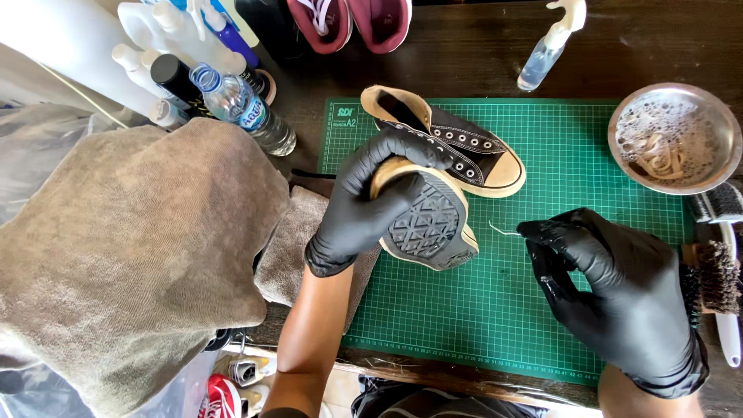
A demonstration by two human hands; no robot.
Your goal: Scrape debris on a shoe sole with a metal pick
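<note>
In the left hand (364,205), clamped: shoe (424,220), light, sole stiff; grip midfoot. Right hand (611,286) pinches a pick (503,231).

A green cutting mat (542,310) covers the dark wooden table (464,46). A steel bowl (675,138) of soapy water with laces sits at the right, brushes (716,271) just below it. A spray bottle (548,48), a water bottle (244,108), maroon shoes (348,22) and brown towels (124,255) lie around.
</note>
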